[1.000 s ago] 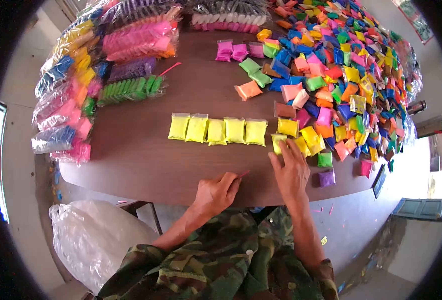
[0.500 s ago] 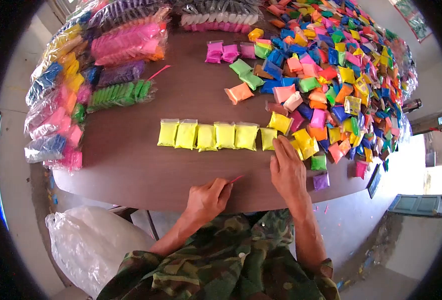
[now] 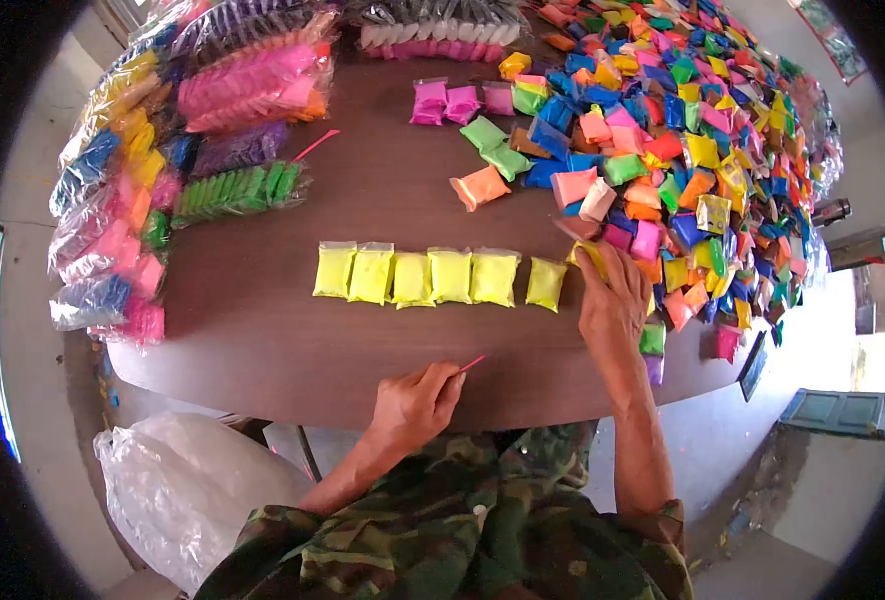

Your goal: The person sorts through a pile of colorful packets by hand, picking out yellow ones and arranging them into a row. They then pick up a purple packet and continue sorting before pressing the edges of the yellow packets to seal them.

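Observation:
Several lime-yellow packets [image 3: 433, 277] lie in a row across the table, with a smaller lime-yellow packet [image 3: 545, 285] slightly apart at the right end. My left hand [image 3: 415, 405] is closed at the table's front edge, a thin pink strip [image 3: 473, 364] poking out from its thumb and finger. At the near edge of the colourful pile, my right hand [image 3: 618, 300] bends its fingers over a deeper yellow packet [image 3: 587, 256]. That packet is partly hidden under the fingertips.
A large heap of mixed-colour packets [image 3: 683, 150] covers the table's right side. Clear bags of packets [image 3: 253, 90] are stacked at the left and back. Another pink strip [image 3: 315, 145] lies by a bag of green packets [image 3: 238, 190]. A big clear plastic bag [image 3: 183, 490] sits below left.
My right hand has moved right, from the end lime-yellow packet to the yellow packet at the pile. The end packet now lies uncovered. My left hand stays nearly still with the strip.

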A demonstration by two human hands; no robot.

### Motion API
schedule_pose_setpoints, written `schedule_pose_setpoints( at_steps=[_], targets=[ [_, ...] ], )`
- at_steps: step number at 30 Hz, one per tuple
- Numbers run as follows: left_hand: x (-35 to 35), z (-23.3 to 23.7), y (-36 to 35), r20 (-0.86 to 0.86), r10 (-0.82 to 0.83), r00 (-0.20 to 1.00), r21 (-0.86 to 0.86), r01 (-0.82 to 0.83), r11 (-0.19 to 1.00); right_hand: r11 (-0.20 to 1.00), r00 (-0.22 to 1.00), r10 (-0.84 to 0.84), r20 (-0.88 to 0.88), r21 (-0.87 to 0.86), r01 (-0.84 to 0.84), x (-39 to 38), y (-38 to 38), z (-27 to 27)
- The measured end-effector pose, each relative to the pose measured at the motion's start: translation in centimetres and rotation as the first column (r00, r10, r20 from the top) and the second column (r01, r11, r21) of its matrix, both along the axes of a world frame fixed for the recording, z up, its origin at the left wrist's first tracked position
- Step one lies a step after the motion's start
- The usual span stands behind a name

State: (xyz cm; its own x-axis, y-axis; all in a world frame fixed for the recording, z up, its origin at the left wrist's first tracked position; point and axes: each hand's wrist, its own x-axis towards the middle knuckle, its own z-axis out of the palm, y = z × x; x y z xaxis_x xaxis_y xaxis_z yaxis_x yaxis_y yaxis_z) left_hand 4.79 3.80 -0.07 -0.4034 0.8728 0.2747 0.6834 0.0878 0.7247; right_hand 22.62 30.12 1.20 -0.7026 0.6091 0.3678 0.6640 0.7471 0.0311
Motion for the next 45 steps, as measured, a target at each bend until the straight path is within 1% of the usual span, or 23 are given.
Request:
schedule_pose_setpoints(
  at_steps=[3, 7, 13, 17, 21, 24, 27, 30, 31, 33, 36, 37, 39, 41, 43, 45],
  targets=[
    [0.0, -0.2, 0.2, -0.008, 0.002, 1.000, 0.032, -0.001, 0.999, 0.999, 0.999, -0.033, -0.025, 0.013, 0.034, 1.3, 1.0, -0.4],
    [-0.1, -0.1, 0.2, -0.011, 0.000, 1.000, 0.011, 0.000, 1.000, 0.999, 0.997, -0.048, -0.052, 0.008, 0.049, 1.6, 1.9, -0.7],
    [-0.2, 0.6, 0.3, 0.006, -0.001, 1.000, -0.003, 0.001, 1.000, 0.999, 0.997, -0.033, -0.075, -0.035, 0.030, 1.6, 1.8, 0.0],
    [-0.3, 0.6, 0.1, 0.041, -0.020, 0.999, -0.048, 0.021, 0.999, 0.997, 0.992, -0.070, -0.102, -0.047, 0.065, 1.4, 0.8, 0.9],
    [-0.3, 0.6, -0.2, 0.075, -0.025, 0.997, -0.098, 0.032, 0.995, 0.998, 0.979, -0.055, -0.196, -0.049, 0.046, 1.0, -1.6, 2.0],
    [-0.7, 0.7, 0.2, 0.062, -0.060, 0.996, -0.040, 0.062, 0.997, 0.987, 0.969, -0.033, -0.246, -0.161, -0.008, 1.5, -3.6, 1.0],
    [-0.9, 0.3, 0.0, 0.027, -0.088, 0.996, -0.041, 0.089, 0.995, 0.965, 0.956, 0.024, -0.291, -0.244, -0.099, 0.4, -5.9, 1.4],
    [-0.9, 0.5, 0.0, 0.015, -0.090, 0.996, -0.078, 0.091, 0.993, 0.939, 0.959, 0.089, -0.267, -0.298, -0.170, -1.0, -7.4, 1.8],
    [-0.9, 0.6, 0.1, 0.009, -0.094, 0.996, -0.070, 0.094, 0.993, 0.929, 0.964, 0.095, -0.250, -0.325, -0.176, -0.9, -7.5, 1.2],
    [-1.0, 0.6, 0.2, 0.000, -0.097, 0.995, -0.057, 0.097, 0.994, 0.922, 0.958, 0.105, -0.268, -0.335, -0.194, -0.8, -7.1, 0.7],
    [-0.5, -0.3, 0.0, 0.012, -0.046, 0.999, -0.033, 0.046, 0.998, 0.911, 0.951, 0.111, -0.287, -0.353, -0.213, -0.7, -7.0, 1.0],
    [-0.4, -0.3, -0.1, 0.006, -0.044, 0.999, -0.058, 0.044, 0.997, 0.907, 0.950, 0.113, -0.292, -0.360, -0.219, -0.6, -7.0, 1.2],
    [-0.3, 0.1, -0.2, -0.006, -0.037, 0.999, -0.104, 0.036, 0.994, 0.920, 0.939, 0.096, -0.330, -0.332, -0.210, -0.6, -6.7, 1.7],
    [-0.3, 0.2, -0.1, -0.009, -0.031, 0.999, -0.101, 0.030, 0.994, 0.941, 0.927, 0.088, -0.364, -0.275, -0.197, -1.0, -5.2, 2.6],
    [-0.3, 0.3, -0.1, 0.006, -0.023, 1.000, -0.104, 0.023, 0.994, 0.967, 0.916, 0.085, -0.393, -0.190, -0.171, -1.4, -1.7, 4.4],
    [-0.1, 0.3, -0.3, 0.041, -0.012, 0.999, -0.117, 0.016, 0.993, 0.985, 0.904, 0.121, -0.409, -0.060, -0.159, -1.3, 2.8, 5.1]
  ],
)
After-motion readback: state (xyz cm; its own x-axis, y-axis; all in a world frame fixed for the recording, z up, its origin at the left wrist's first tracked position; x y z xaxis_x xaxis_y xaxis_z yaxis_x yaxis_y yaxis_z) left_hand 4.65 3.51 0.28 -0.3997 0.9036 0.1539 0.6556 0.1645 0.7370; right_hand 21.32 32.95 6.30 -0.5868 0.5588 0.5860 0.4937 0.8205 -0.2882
